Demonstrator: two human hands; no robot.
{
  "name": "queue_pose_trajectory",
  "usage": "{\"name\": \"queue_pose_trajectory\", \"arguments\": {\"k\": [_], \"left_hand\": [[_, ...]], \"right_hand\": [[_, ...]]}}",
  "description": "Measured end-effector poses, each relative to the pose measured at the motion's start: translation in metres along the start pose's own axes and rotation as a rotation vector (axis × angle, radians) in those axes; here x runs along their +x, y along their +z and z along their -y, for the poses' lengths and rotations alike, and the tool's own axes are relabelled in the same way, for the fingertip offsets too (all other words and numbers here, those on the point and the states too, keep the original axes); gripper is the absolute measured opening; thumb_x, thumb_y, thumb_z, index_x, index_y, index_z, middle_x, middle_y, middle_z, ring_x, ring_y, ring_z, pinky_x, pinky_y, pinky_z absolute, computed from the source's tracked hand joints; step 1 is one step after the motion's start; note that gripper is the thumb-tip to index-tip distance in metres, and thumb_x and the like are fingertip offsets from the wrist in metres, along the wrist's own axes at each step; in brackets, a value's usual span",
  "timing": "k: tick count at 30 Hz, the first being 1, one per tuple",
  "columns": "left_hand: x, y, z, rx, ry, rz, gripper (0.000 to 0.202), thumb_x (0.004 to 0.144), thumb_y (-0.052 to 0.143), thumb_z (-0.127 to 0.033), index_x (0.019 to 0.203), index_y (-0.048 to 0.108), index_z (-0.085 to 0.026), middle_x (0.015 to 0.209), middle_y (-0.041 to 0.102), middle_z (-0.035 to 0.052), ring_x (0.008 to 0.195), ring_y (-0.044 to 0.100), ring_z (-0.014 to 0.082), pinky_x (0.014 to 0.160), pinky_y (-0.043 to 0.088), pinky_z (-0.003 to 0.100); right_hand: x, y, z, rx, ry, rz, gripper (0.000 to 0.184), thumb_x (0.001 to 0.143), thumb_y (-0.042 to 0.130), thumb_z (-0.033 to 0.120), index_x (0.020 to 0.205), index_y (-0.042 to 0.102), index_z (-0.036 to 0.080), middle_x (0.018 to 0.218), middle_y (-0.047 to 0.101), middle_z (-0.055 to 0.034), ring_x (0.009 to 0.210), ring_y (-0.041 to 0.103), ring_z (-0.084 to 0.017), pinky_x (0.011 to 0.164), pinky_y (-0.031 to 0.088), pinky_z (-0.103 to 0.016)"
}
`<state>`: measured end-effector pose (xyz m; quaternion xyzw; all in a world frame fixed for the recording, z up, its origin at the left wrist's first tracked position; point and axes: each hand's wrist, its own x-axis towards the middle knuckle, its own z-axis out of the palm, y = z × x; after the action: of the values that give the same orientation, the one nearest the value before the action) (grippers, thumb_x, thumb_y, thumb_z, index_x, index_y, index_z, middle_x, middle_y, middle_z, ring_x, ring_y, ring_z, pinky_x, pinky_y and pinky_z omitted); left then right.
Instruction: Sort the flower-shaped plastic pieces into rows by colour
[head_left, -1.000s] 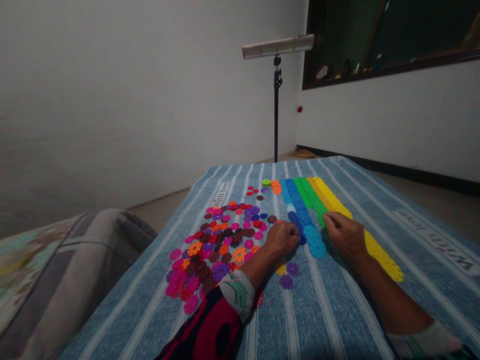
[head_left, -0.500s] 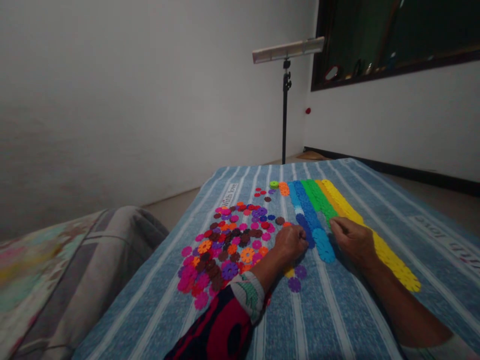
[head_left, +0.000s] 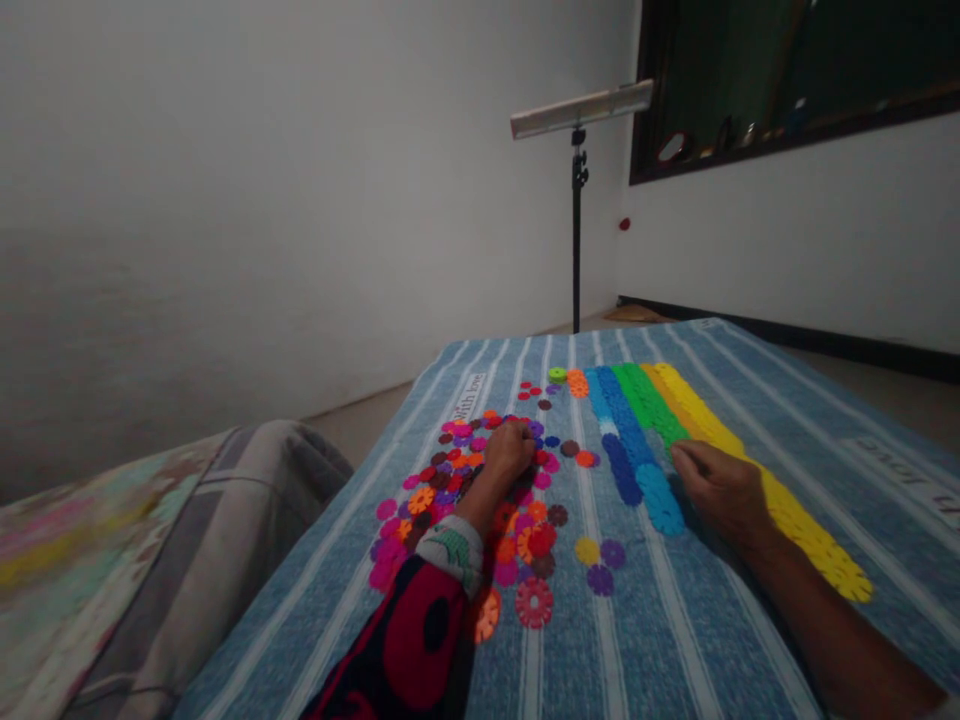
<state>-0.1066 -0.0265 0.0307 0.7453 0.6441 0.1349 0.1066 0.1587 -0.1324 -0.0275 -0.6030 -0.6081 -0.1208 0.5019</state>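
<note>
A loose pile of flower-shaped plastic discs (head_left: 450,490) in pink, purple, orange and brown lies on a blue striped cloth (head_left: 675,640). My left hand (head_left: 510,448) rests on the far part of the pile, its fingers curled down among the discs; what they hold is hidden. To the right run joined strips of discs: blue (head_left: 626,450), green (head_left: 645,400) and yellow (head_left: 750,470). My right hand (head_left: 720,485) lies over the near end of the green strip, fingers bent and pressing on it, beside the light-blue end (head_left: 664,500).
Single discs lie near me: a red one (head_left: 534,601), a yellow one (head_left: 586,550), two purple ones (head_left: 606,565). A grey folded blanket (head_left: 225,540) is at the left. A light bar on a stand (head_left: 576,200) stands behind the cloth, a dark window frame (head_left: 787,90) at upper right.
My left hand has moved left and away, from beside the dark-blue strip into the loose pile. My right hand has stayed on the strips. The view has shifted slightly.
</note>
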Motion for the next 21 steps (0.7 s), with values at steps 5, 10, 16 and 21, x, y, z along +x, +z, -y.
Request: {"name": "queue_pose_trajectory", "arguments": {"k": [5, 10, 16, 21], "left_hand": [[0.013, -0.006, 0.004, 0.136, -0.014, 0.073, 0.023, 0.08, 0.059, -0.021, 0.092, 0.078, -0.016, 0.093, 0.076, 0.0097, 0.086, 0.068, 0.0208, 0.069, 0.046, 0.026], [0.02, 0.001, -0.003, 0.157, -0.012, 0.135, 0.021, 0.076, 0.065, -0.025, 0.091, 0.078, -0.017, 0.09, 0.076, 0.0089, 0.08, 0.069, 0.0204, 0.064, 0.045, 0.025], [0.022, 0.005, -0.002, 0.101, -0.024, 0.109, 0.015, 0.069, 0.07, -0.02, 0.083, 0.075, -0.018, 0.08, 0.073, 0.0042, 0.075, 0.065, 0.0179, 0.06, 0.041, 0.023], [0.025, 0.014, 0.013, -0.182, 0.018, 0.007, 0.008, 0.061, 0.068, -0.01, 0.065, 0.066, -0.017, 0.061, 0.062, -0.0018, 0.062, 0.056, 0.013, 0.056, 0.037, 0.022]], "right_hand": [[0.001, 0.0, 0.003, 0.004, -0.007, -0.003, 0.035, 0.088, 0.049, 0.039, 0.074, 0.073, 0.018, 0.068, 0.073, -0.0046, 0.059, 0.069, -0.019, 0.057, 0.046, -0.026], [0.002, -0.002, 0.004, 0.016, -0.019, -0.017, 0.034, 0.088, 0.049, 0.038, 0.074, 0.073, 0.019, 0.067, 0.072, -0.004, 0.057, 0.068, -0.017, 0.057, 0.046, -0.025], [0.001, -0.001, 0.003, 0.018, -0.011, -0.004, 0.034, 0.088, 0.048, 0.037, 0.074, 0.073, 0.019, 0.07, 0.074, -0.0049, 0.06, 0.069, -0.018, 0.059, 0.047, -0.025], [0.002, -0.001, 0.003, 0.024, -0.012, -0.024, 0.035, 0.088, 0.047, 0.037, 0.074, 0.073, 0.019, 0.071, 0.074, -0.0054, 0.06, 0.069, -0.018, 0.058, 0.046, -0.025]]}}
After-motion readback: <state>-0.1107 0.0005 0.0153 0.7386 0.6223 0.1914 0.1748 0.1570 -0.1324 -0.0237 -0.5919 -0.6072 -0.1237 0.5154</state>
